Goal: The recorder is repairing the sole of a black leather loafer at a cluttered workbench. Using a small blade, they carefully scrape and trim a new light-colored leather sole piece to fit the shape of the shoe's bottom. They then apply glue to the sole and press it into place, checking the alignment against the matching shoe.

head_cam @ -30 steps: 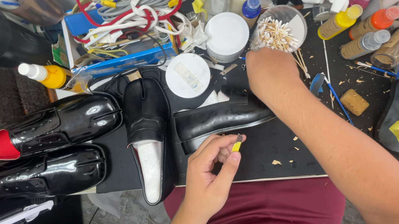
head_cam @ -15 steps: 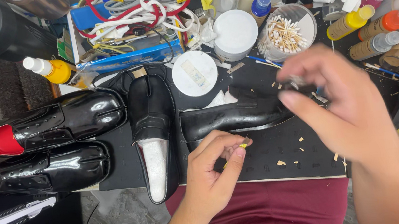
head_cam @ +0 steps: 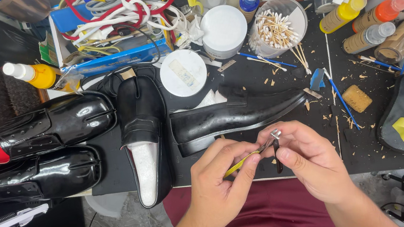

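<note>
Blue flat box (head_cam: pixel 111 60) under the cables — round white lid's pale label (head_cam: pixel 182 74) beside it.

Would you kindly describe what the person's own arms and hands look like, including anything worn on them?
Both forearms are bare, with no sleeves in view. The left hand and right hand wear no gloves, and no rings, watch or bracelet show. The fingernails are short and plain. Below the arms, dark red clothing covers the lap.

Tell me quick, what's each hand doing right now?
Left hand: closed, pinching a thin yellow strip.
Right hand: closed, pinching a small dark tool with a silver tip, which meets the strip.
</note>
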